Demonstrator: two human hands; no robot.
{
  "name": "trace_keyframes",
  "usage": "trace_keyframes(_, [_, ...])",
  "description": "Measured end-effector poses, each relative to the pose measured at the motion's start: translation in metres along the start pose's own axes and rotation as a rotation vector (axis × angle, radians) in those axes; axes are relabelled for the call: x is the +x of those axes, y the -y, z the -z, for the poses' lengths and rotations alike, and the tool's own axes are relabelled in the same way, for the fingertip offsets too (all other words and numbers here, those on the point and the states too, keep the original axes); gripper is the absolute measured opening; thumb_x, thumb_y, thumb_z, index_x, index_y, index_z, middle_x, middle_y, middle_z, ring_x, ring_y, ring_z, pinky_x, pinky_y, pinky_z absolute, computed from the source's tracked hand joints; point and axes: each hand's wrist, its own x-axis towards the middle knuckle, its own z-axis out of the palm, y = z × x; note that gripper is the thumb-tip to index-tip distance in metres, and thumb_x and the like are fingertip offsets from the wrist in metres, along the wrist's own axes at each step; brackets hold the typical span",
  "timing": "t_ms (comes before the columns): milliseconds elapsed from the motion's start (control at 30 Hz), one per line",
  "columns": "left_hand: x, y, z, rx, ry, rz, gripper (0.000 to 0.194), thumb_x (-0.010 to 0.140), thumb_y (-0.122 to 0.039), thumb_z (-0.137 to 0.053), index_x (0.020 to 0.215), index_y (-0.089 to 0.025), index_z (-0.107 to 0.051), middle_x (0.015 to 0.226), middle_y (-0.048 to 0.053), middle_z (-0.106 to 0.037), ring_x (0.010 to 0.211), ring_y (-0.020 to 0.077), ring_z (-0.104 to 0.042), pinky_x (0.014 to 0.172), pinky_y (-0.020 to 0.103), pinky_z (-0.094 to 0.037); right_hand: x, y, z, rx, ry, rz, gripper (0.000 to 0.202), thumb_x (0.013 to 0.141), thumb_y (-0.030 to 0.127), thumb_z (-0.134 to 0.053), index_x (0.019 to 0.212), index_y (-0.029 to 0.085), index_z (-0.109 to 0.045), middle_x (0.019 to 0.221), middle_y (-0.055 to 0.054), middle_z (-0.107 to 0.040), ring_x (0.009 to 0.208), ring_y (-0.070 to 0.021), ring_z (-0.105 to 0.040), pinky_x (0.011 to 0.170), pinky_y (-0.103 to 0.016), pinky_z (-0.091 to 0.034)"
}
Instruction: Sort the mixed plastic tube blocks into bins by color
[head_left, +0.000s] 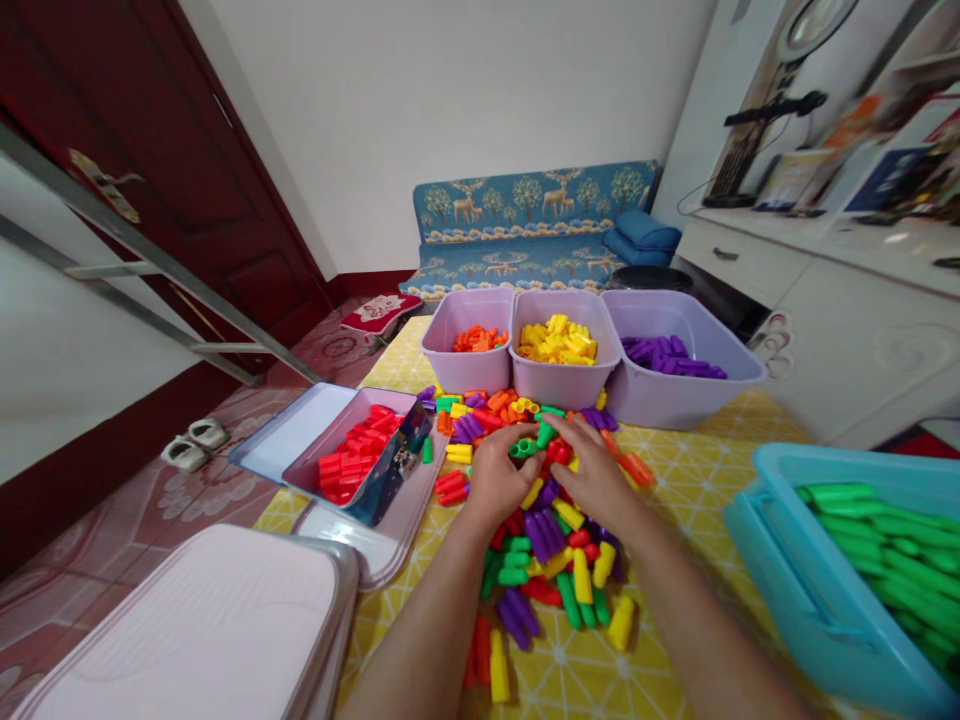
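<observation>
My left hand is over the heap of coloured plastic pieces, its fingers curled round some green tube-shaped plastic pieces. Facing it, my right hand has its fingertips on a green plastic piece between the two hands. A red piece shows just below that, between my palms. Purple, yellow, green, red and orange pieces lie loose around and under both hands, some joined side by side. My fingers partly cover what they grip.
Behind the heap stand lilac bins of orange, yellow and purple pieces. A box of red pieces is at left, near stacked pale lids. At right, a turquoise bin holds green pieces.
</observation>
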Motion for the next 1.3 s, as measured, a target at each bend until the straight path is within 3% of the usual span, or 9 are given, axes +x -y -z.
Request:
trace_keyframes(167, [-0.002, -0.002, 0.005, -0.049, -0.054, 0.075, 0.031, 0.088, -0.028, -0.054, 0.119, -0.022, -0.054, 0.107, 0.003, -0.069, 0.094, 0.0180, -0.065, 0.085, 0.030, -0.048, -0.003, 0.002, -0.002, -0.116, -0.079, -0.066, 0.029, 0.073, 0.029, -0.064, 0.101, 0.022, -0.065, 0.105, -0.006, -0.069, 0.098, -0.0251, -0.062, 0.091, -0.043, -0.046])
trace_keyframes(267, [-0.003, -0.001, 0.006, -0.072, -0.066, 0.087, 0.025, 0.093, -0.033, -0.046, 0.112, -0.021, -0.057, 0.098, 0.002, -0.069, 0.085, 0.0161, -0.064, 0.078, 0.027, -0.047, -0.003, 0.008, 0.000, -0.010, -0.123, -0.120, 0.029, 0.072, 0.039, -0.067, 0.096, 0.022, -0.064, 0.096, -0.005, -0.069, 0.089, -0.0229, -0.064, 0.084, -0.039, -0.049])
trace_keyframes(400, [-0.002, 0.002, 0.005, -0.174, -0.078, 0.088, 0.022, 0.089, -0.036, -0.053, 0.095, -0.017, -0.063, 0.082, 0.000, -0.068, 0.073, 0.0150, -0.061, 0.069, 0.025, -0.048, -0.004, 0.014, -0.001, 0.090, -0.093, -0.101, 0.030, 0.076, 0.036, -0.064, 0.101, 0.021, -0.061, 0.100, -0.005, -0.069, 0.094, -0.0223, -0.064, 0.086, -0.038, -0.049])
trace_keyframes(633, [0.000, 0.000, 0.007, -0.186, -0.189, 0.008, 0.020, 0.084, -0.035, -0.062, 0.083, -0.017, -0.070, 0.099, 0.006, -0.067, 0.096, 0.0201, -0.061, 0.088, 0.032, -0.048, -0.004, 0.007, -0.003, 0.099, -0.097, -0.115, 0.021, 0.080, 0.029, -0.056, 0.098, 0.022, -0.063, 0.099, -0.005, -0.070, 0.095, -0.0228, -0.064, 0.090, -0.040, -0.048])
trace_keyframes(800, [-0.001, 0.007, 0.007, -0.264, -0.273, 0.107, 0.033, 0.093, -0.035, -0.047, 0.117, -0.018, -0.061, 0.110, 0.007, -0.067, 0.102, 0.0198, -0.062, 0.089, 0.032, -0.048, 0.002, 0.002, 0.014, -0.153, -0.209, -0.090, 0.033, 0.076, 0.026, -0.056, 0.108, 0.018, -0.061, 0.110, -0.011, -0.066, 0.103, -0.0253, -0.061, 0.093, -0.041, -0.046])
trace_keyframes(900, [-0.001, 0.012, 0.008, -0.146, -0.370, 0.108, 0.039, 0.092, -0.032, -0.048, 0.128, -0.019, -0.053, 0.122, 0.009, -0.063, 0.112, 0.0207, -0.058, 0.096, 0.034, -0.046, 0.002, 0.006, 0.032, -0.360, -0.122, -0.137, 0.029, 0.077, 0.027, -0.057, 0.104, 0.020, -0.064, 0.105, -0.010, -0.068, 0.095, -0.0254, -0.064, 0.083, -0.039, -0.049])
trace_keyframes(1033, [0.000, 0.013, 0.009, 0.082, -0.365, 0.060, 0.024, 0.088, -0.028, -0.053, 0.106, -0.018, -0.066, 0.108, 0.009, -0.068, 0.105, 0.0229, -0.061, 0.095, 0.039, -0.045, -0.005, 0.008, 0.046, -0.639, 0.136, -0.260, 0.024, 0.073, 0.038, -0.066, 0.093, 0.026, -0.069, 0.087, -0.007, -0.073, 0.077, -0.0286, -0.068, 0.063, -0.037, -0.047])
trace_keyframes(1167, [0.000, 0.010, 0.007, 0.111, -0.245, 0.054, 0.022, 0.090, -0.028, -0.052, 0.099, -0.019, -0.069, 0.099, 0.007, -0.071, 0.097, 0.0216, -0.063, 0.090, 0.037, -0.047, -0.010, 0.003, 0.036, -0.722, 0.143, -0.105, 0.046, 0.068, 0.040, -0.072, 0.111, 0.026, -0.066, 0.098, -0.011, -0.073, 0.085, -0.0302, -0.069, 0.067, -0.036, -0.047])
trace_keyframes(1300, [-0.001, 0.009, 0.005, 0.127, -0.201, 0.044, 0.022, 0.090, -0.028, -0.052, 0.100, -0.019, -0.070, 0.098, 0.006, -0.070, 0.097, 0.0212, -0.063, 0.090, 0.036, -0.047, -0.007, 0.005, 0.026, -0.620, 0.143, -0.129, 0.049, 0.073, 0.035, -0.068, 0.120, 0.023, -0.062, 0.110, -0.011, -0.070, 0.091, -0.0292, -0.068, 0.073, -0.037, -0.048])
